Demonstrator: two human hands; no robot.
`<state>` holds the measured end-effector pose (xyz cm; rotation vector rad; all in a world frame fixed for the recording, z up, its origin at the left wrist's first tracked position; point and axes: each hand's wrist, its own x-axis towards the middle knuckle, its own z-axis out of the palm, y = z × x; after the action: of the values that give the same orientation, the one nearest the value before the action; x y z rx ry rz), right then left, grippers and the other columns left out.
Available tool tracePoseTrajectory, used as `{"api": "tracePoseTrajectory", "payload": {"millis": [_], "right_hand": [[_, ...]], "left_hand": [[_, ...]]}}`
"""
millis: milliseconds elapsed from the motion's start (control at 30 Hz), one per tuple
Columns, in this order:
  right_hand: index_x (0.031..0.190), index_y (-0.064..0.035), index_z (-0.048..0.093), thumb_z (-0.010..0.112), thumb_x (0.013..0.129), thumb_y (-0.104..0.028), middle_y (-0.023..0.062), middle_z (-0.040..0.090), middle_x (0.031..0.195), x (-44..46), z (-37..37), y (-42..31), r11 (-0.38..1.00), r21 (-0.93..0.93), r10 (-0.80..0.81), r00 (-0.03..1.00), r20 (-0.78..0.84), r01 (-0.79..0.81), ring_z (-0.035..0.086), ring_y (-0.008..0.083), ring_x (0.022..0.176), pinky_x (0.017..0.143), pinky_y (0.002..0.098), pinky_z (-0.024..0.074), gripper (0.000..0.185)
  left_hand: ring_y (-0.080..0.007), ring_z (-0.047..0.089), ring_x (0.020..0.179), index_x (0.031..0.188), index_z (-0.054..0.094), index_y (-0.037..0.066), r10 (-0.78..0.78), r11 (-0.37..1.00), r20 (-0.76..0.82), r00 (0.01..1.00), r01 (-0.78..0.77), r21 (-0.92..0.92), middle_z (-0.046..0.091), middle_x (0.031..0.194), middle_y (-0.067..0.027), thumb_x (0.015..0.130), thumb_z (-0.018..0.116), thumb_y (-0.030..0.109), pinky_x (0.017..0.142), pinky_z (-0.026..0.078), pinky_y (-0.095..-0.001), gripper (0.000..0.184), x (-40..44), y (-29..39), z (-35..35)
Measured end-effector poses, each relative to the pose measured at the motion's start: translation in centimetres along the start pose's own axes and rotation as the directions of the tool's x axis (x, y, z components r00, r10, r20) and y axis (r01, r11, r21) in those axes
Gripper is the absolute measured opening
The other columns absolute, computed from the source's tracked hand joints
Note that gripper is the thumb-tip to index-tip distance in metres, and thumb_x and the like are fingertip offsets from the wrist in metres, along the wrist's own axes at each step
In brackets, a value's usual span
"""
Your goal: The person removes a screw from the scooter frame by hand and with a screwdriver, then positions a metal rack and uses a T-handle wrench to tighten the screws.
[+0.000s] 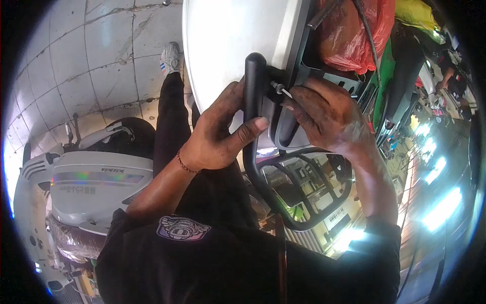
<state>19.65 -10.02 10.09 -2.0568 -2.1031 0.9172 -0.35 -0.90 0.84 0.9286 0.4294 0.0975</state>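
My left hand (pixel 215 131) is closed around a thick black bar (pixel 253 91). The thumb lies across the front of the bar, and the other fingers go behind it, where I can't see their tips. My right hand (pixel 329 109) is bunched up small, with the thumb and fingers pinching the end of a little shiny bolt (pixel 279 88). The bolt is between my two hands, just beside the top part of the bar, close to the edge of a big white panel (pixel 238 35). The bar runs down toward me and bends round to the right in a big loop.

Past my right hand there is a red plastic bag (pixel 354 40), and a yellow bag (pixel 416 14) is farther off. On my left stands a white scooter (pixel 96 177). My shoe (pixel 171 58) is on the tile floor (pixel 109 45). I have a thin bracelet (pixel 186 164) on my left wrist and a black shirt (pixel 223 268) on.
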Motion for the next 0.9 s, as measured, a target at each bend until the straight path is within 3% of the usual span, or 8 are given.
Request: {"api": "tracePoseTrajectory", "payload": {"millis": [67,167,233,300,367,467,567,900], "right_hand": [[0.096,-0.0018,0.067,0.067,0.081,-0.014,0.0093,0.066,0.094,0.1,0.2,-0.3,0.999,0.041,-0.003,1.0,0.023,0.002,0.063,0.0193,0.078,0.059,0.0313,0.0565,0.018],[0.094,0.0,0.065,0.062,0.092,-0.014,0.0099,0.065,0.082,0.2,1.9,-3.3,0.907,0.302,0.348,0.927,-0.14,-0.295,0.061,0.0194,0.063,0.052,0.0315,0.0517,0.015],[0.092,0.0012,0.064,0.056,0.098,-0.016,0.0102,0.063,0.074,0.8,2.6,-6.0,0.44,0.67,0.797,0.604,0.015,-0.598,0.058,0.0182,0.054,0.048,0.0312,0.0452,0.02],[0.087,-0.0002,0.066,0.054,0.1,-0.026,0.0004,0.053,0.059,1.1,3.5,-7.2,0.43,0.699,0.845,0.527,-0.09,-0.571,0.05,0.0064,0.054,0.049,0.0253,0.0394,0.032],[0.091,0.0014,0.062,0.056,0.097,-0.014,0.0111,0.059,0.07,1.6,2.6,-7.8,0.088,0.78,0.916,0.359,0.182,-0.619,0.059,0.0206,0.057,0.051,0.0351,0.0443,0.018],[0.092,0.0012,0.061,0.055,0.096,-0.012,0.0124,0.059,0.071,0.6,2.8,-7.9,0.499,0.647,0.803,0.588,-0.096,-0.576,0.06,0.0267,0.059,0.054,0.0379,0.0451,0.016],[0.094,0.0013,0.061,0.055,0.095,-0.011,0.015,0.06,0.075,0.4,1.7,-7.5,0.68,0.5,0.679,0.719,-0.152,-0.536,0.061,0.0312,0.062,0.054,0.0396,0.0458,0.014],[0.1,0.003,0.064,0.06,0.091,-0.01,0.0189,0.065,0.092,-0.5,0.5,-2.2,0.916,0.248,0.336,0.941,-0.039,-0.316,0.066,0.0329,0.08,0.066,0.0408,0.0556,0.016]], "left_hand": [[-0.0194,0.053,0.112,0.138,0.044,-0.005,-0.037,0.999,-0.006,0.999,0.037,-0.035,0.053,0.121,-0.0124,0.092,0.067,0.011,0.098,0.041,-0.0325,0.054,0.0,0.1,0.1],[-0.0195,0.053,0.112,0.137,0.045,-0.004,-0.003,0.999,-0.037,0.999,0.001,-0.049,0.053,0.121,-0.0122,0.092,0.066,0.013,0.099,0.041,-0.0323,0.052,0.0,-0.3,0.3],[-0.0198,0.052,0.112,0.137,0.045,-0.004,-0.003,0.999,-0.023,1.0,0.003,-0.032,0.053,0.121,-0.0124,0.093,0.066,0.013,0.099,0.04,-0.0323,0.053,0.1,-0.4,0.1],[-0.0202,0.052,0.113,0.138,0.044,-0.005,-0.009,1.0,0.006,1.0,0.01,-0.019,0.053,0.122,-0.0127,0.093,0.066,0.014,0.1,0.04,-0.0323,0.053,-0.1,-0.2,0.1],[-0.0213,0.052,0.113,0.138,0.044,-0.004,-0.066,0.996,-0.013,0.998,0.065,-0.065,0.053,0.122,-0.0132,0.093,0.066,0.014,0.1,0.039,-0.0324,0.054,-0.1,0.1,0.2],[-0.0223,0.052,0.114,0.14,0.043,-0.004,-0.004,1.0,0.032,0.999,0.003,0.022,0.053,0.121,-0.0139,0.093,0.066,0.016,0.1,0.039,-0.033,0.056,0.1,-0.2,-0.3],[-0.0235,0.052,0.115,0.14,0.042,-0.004,-0.058,0.998,0.058,0.997,0.057,0.034,0.054,0.122,-0.0156,0.093,0.066,0.018,0.101,0.038,-0.0338,0.057,0.1,0.3,-0.7],[-0.0257,0.052,0.116,0.139,0.044,-0.005,0.006,1.0,0.023,1.0,-0.006,0.028,0.053,0.124,-0.0192,0.093,0.066,0.021,0.103,0.037,-0.0357,0.058,0.1,-0.4,-0.4]]}}
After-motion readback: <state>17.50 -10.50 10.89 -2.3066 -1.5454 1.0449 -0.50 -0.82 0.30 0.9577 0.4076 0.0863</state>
